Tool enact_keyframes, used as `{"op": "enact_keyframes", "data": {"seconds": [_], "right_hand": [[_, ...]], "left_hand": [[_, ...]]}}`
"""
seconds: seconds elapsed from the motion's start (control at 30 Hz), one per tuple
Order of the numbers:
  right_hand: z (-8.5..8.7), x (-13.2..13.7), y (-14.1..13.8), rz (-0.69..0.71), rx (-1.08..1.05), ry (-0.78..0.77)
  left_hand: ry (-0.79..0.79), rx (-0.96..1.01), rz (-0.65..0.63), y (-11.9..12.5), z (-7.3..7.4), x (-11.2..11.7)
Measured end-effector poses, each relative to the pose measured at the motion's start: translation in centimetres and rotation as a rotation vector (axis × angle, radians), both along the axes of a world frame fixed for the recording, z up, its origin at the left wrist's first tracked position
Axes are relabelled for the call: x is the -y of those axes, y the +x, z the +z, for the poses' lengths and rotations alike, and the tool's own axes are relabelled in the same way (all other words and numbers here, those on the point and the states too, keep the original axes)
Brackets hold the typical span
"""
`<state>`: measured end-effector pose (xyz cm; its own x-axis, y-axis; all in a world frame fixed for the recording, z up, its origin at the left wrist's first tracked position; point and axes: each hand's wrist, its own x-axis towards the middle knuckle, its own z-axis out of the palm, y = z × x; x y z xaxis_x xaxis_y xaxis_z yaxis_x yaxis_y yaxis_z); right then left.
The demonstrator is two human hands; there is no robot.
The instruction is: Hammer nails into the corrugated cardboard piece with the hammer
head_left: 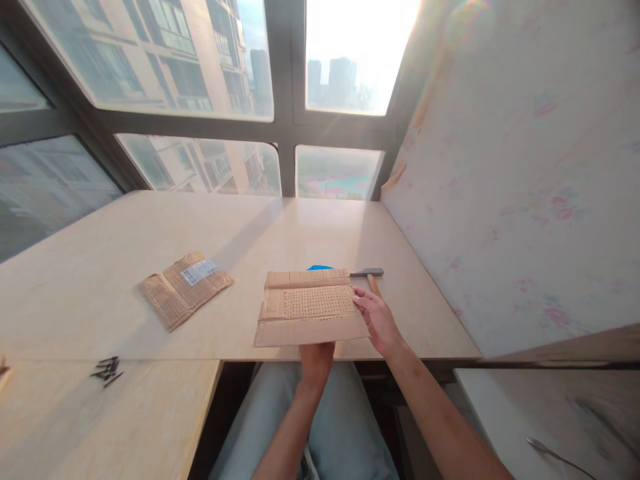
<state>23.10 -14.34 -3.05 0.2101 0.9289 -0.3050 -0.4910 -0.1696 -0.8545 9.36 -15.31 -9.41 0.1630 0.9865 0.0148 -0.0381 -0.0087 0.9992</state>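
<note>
A creased piece of cardboard (310, 330) with rows of small punched holes is held up over the near edge of the table. My right hand (376, 320) pinches its right edge between thumb and fingers. From below, my left hand (317, 360) supports it, its fingers hidden behind the sheet. Just beyond the cardboard lies a hammer (367, 272) with a grey metal head and a wooden handle, partly covered by my right hand. A bit of something blue (320, 268) peeks out behind the cardboard's far edge.
A second flat cardboard piece (187, 290) with a white label lies to the left on the pale table (225, 220). Several dark nails or screws (106, 371) are scattered at lower left. At lower right, a metal utensil (543, 448) rests on a white surface. A papered wall (500, 167) bounds the right side.
</note>
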Motion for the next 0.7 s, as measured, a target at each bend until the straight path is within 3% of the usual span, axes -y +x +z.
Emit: {"op": "enact_keyframes", "data": {"seconds": [0.07,0.13,0.23,0.3,0.37,0.5,0.7], "right_hand": [[-0.1,0.1,0.0,-0.014,0.032,-0.015],[-0.1,0.2,0.0,-0.024,0.104,-0.036],[0.1,0.3,-0.1,-0.045,0.251,-0.074],[0.2,0.2,0.0,-0.060,0.321,-0.077],[0.3,0.0,0.0,-0.060,0.379,-0.072],[0.2,-0.8,0.1,-0.052,0.499,-0.061],[0.6,-0.8,0.7,-0.051,0.470,-0.022]], "left_hand": [[-0.015,-0.036,0.207,-1.5,0.6,1.2],[-0.131,-0.017,0.435,-3.7,0.9,2.5],[-0.386,0.301,0.610,-7.2,1.7,3.9],[-0.445,0.565,0.620,-9.1,2.7,4.1],[-0.472,0.699,0.596,-10.3,4.0,3.9],[-0.483,0.615,0.538,-10.6,6.1,3.0],[-0.359,0.488,0.439,-9.3,7.4,1.2]]}}
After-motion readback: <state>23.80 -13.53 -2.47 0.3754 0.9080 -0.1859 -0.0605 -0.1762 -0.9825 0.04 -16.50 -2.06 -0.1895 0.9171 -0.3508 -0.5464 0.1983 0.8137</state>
